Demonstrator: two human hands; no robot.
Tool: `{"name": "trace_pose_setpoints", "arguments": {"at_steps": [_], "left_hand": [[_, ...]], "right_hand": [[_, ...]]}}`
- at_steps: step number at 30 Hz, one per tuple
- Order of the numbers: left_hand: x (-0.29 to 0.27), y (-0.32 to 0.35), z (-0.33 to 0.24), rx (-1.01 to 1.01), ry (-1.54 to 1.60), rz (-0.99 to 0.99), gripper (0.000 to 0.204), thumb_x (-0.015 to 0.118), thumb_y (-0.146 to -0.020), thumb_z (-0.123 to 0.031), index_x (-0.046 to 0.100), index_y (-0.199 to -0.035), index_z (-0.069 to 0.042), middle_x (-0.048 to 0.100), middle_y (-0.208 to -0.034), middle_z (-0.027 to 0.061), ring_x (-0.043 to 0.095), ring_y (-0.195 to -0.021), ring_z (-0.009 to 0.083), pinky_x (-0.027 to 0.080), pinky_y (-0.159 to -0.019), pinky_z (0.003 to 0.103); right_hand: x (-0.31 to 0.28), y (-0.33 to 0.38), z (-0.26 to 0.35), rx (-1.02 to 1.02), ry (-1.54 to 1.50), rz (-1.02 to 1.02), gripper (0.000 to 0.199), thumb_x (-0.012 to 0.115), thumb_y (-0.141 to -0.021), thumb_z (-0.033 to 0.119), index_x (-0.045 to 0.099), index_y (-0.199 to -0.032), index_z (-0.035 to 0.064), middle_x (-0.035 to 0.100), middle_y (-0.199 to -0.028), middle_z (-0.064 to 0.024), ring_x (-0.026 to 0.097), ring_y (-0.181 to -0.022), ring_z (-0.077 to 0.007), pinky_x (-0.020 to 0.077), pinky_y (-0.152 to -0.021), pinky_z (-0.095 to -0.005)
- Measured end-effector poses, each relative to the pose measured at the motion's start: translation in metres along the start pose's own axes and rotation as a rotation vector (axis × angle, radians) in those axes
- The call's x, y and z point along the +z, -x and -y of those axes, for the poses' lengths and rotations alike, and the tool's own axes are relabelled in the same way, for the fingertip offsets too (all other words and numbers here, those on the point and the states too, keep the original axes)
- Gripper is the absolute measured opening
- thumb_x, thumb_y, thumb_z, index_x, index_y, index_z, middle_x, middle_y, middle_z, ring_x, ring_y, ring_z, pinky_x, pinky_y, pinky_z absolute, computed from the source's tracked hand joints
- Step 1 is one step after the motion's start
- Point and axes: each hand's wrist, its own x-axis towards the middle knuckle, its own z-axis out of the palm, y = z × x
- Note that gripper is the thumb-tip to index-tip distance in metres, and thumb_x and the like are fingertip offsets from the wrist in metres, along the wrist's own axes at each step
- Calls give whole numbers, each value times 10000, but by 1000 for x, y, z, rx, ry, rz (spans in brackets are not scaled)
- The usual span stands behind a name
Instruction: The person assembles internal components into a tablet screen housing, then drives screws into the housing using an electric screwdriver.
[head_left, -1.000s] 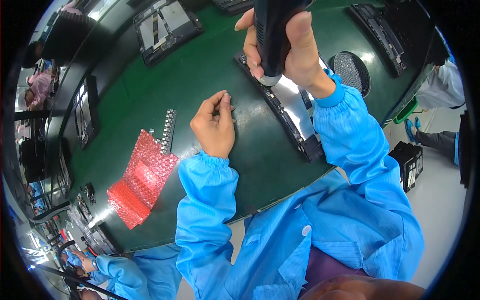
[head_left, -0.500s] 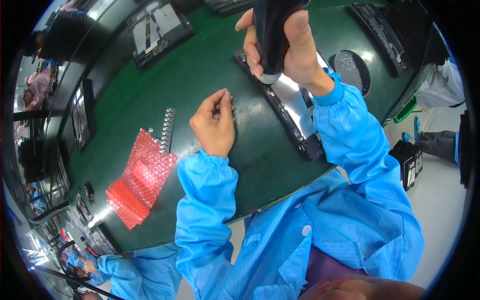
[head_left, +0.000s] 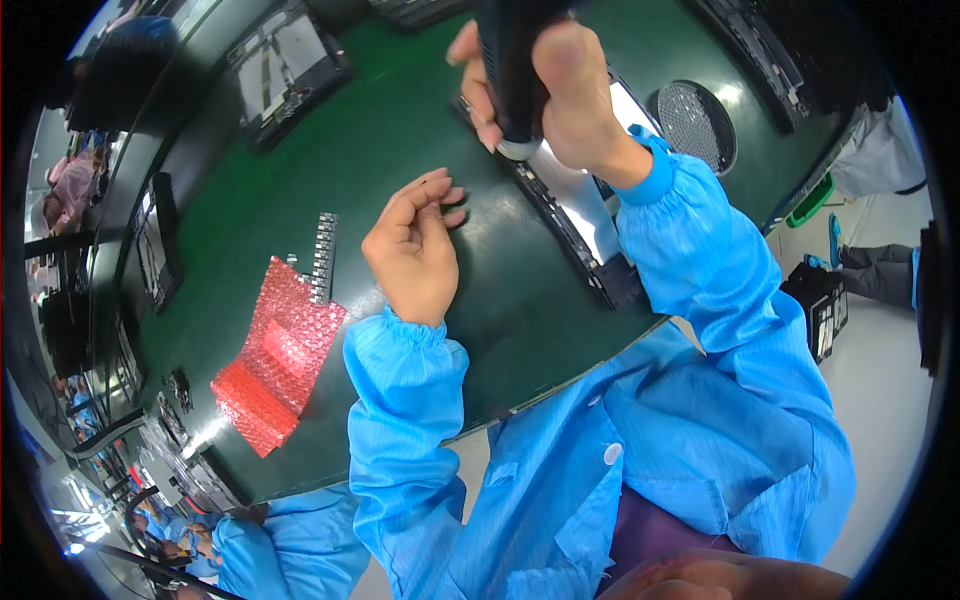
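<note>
My right hand (head_left: 585,110) is wrapped round a thick black electric screwdriver (head_left: 510,75), held upright with its grey collar (head_left: 519,150) pointing down. Its bit cannot be seen. Under it lies a long dark electronic panel frame (head_left: 560,215) with a bright silvery sheet and small parts along its edge. My right hand and sleeve cover part of that panel. Left of it, above the green table (head_left: 500,330), my left hand (head_left: 412,245) is closed loosely with curled fingers; anything small between the fingertips is hidden. A round black dish (head_left: 697,125) with a speckled inside stands beyond my right wrist.
Red bubble wrap (head_left: 280,360) lies left of my left hand, with a strip of small parts (head_left: 322,255) beside it. More panels rest at the far left (head_left: 285,75) and far right (head_left: 760,60). Another person's blue sleeve (head_left: 290,545) is at the lower left.
The view has shifted slightly. My left hand sits a little further left, its fingers slightly looser. My right hand still holds the screwdriver over the panel's edge.
</note>
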Motion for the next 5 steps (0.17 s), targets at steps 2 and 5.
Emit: {"name": "trace_pose_setpoints", "arguments": {"at_steps": [2,5], "left_hand": [[5,6,-6,-2,22,22,182,464,-883,84,616,-982,76,618,-1016,144,639,-855,181,547,-704,251],[13,26,-15,141,-265,105,192,535,-867,9,640,-1028,5,595,-1131,172,629,-942,310,525,-809,337]], "right_hand": [[0,-1,8,49,68,-54,899,370,-755,793,516,-1074,-35,580,-662,-109,572,-540,-153,484,-513,-272],[-3,-2,18,-54,-231,-134,874,386,-778,761,501,-1050,-62,559,-647,-95,576,-524,-147,441,-440,-234]]}}
